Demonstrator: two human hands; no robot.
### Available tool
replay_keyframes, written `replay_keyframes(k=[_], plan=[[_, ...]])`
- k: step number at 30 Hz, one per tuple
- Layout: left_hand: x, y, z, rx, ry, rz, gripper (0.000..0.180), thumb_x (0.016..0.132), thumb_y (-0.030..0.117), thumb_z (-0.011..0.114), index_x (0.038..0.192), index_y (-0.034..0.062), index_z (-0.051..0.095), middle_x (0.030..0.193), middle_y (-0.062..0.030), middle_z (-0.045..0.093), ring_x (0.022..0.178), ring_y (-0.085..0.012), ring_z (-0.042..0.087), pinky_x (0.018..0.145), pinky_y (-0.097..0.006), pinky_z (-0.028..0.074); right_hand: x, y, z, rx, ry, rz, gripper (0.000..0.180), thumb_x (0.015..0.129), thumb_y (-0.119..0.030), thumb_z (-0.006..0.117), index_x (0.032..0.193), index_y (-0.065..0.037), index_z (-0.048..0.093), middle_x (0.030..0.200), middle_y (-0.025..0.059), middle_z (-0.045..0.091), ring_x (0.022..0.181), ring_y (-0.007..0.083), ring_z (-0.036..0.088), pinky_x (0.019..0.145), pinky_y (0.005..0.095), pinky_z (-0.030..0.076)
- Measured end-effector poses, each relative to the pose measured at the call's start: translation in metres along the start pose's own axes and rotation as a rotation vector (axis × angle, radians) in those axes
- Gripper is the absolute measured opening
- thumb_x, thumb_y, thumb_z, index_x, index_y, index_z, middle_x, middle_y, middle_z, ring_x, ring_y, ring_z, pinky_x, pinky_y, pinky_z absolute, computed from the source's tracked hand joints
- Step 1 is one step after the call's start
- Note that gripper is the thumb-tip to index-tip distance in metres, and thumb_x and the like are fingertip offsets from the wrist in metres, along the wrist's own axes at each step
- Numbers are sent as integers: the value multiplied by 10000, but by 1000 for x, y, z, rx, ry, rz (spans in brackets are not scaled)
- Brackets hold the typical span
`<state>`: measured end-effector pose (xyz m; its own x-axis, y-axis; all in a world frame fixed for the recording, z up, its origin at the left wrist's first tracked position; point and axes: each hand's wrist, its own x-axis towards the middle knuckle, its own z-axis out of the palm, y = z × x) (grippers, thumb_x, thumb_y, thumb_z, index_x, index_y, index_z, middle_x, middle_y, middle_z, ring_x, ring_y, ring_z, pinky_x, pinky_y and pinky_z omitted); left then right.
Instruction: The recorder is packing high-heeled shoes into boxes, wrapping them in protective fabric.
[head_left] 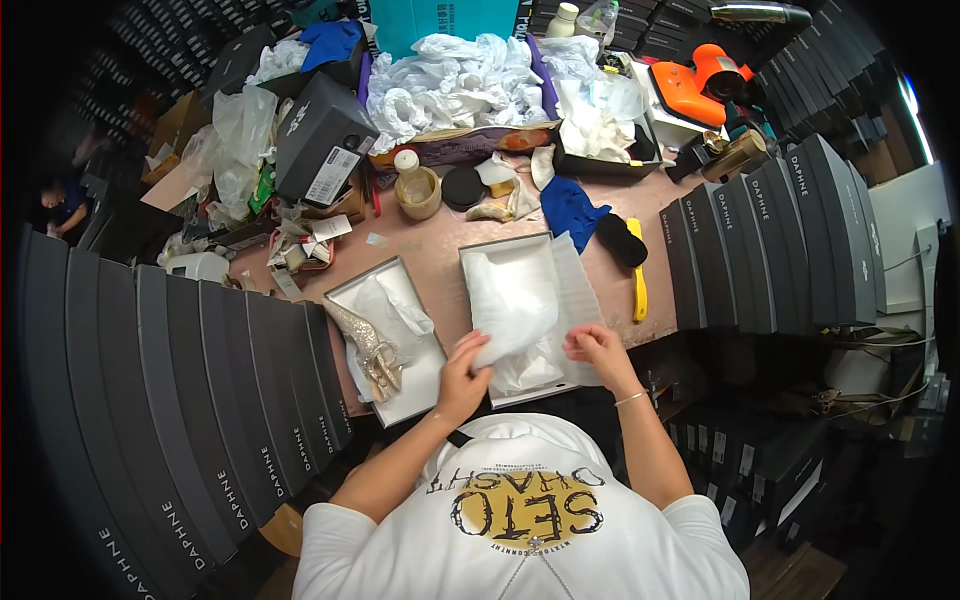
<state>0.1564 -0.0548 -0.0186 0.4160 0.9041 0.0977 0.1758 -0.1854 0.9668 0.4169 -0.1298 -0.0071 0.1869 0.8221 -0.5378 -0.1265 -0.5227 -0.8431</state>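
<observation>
Pinkish tabletop (435, 268) lies beneath the work, walled in by dark boxes to either side. Half curled, the left hand (465, 372) touches the near-left edge of a white paper-covered bundle (515, 295) lying in an open box (507, 242) just ahead; whether it grips cannot be told. Fingers bent together, the right hand (597, 350) is at the loose paper sheet (575, 290), its hold equally unclear. An uneven pull could tear or crease that thin paper, and a leftward swing of the left forearm could nudge the neighbouring box (424, 385) with its glittery shoe (383, 368); both boxes appear to reach the front edge. Bare room shows beyond the left hand, between the boxes; rightward, past the right hand, a yellow-handled tool (639, 285) narrows the strip before the stacked boxes (745, 260).
</observation>
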Motion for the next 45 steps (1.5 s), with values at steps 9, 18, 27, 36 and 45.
replay_keyframes(k=[9, 18, 27, 36, 45], plan=[[-78, 57, -71, -102, -347, -472, 174, 894, 140, 609, 985, -7, 633, 891, -97, 663, 855, -181, 647, 769, -286, 502, 30, -46, 164, -1000, -312, -832, 535, 808, -301, 672, 1256, -39, 538, 1348, 182, 455, 1318, 367, 344, 1073, 548, 259], [15, -14, 1, 89, 273, -193, 429, 935, 229, 541, 1272, -31, 488, 1209, -227, 530, 1161, -341, 496, 945, -373, 420, 10, 8, 80, -1089, 220, -599, 756, 771, -182, 669, 1413, -20, 304, 1433, 256, 296, 1347, 409, 271, 1087, 556, 215], [56, -49, 12, 254, -9, -428, 631, 876, 432, 597, 1267, -45, 464, 1205, -230, 507, 1102, -325, 494, 978, -371, 382, 34, 39, -6, -646, 224, -275, 378, 837, -141, 583, 1150, 67, 548, 937, 274, 645, 892, 382, 640, 774, 387, 485], [52, -93, 28, -164, 124, -401, 732, 905, 465, 547, 1396, -26, 314, 1420, -242, 353, 1275, -338, 407, 1048, -398, 336, 54, 22, 12, -850, 170, -43, 430, 844, -164, 598, 1170, 104, 518, 1062, 314, 600, 1019, 436, 578, 895, 441, 448], [10, -6, -12, -284, 207, -224, 603, 927, 282, 594, 1393, -11, 347, 1361, -192, 423, 1278, -278, 423, 1030, -384, 383, 40, -7, 110, -1119, 142, -469, 799, 752, -198, 735, 1403, -4, 315, 1456, 285, 228, 1324, 500, 243, 1064, 553, 273]])
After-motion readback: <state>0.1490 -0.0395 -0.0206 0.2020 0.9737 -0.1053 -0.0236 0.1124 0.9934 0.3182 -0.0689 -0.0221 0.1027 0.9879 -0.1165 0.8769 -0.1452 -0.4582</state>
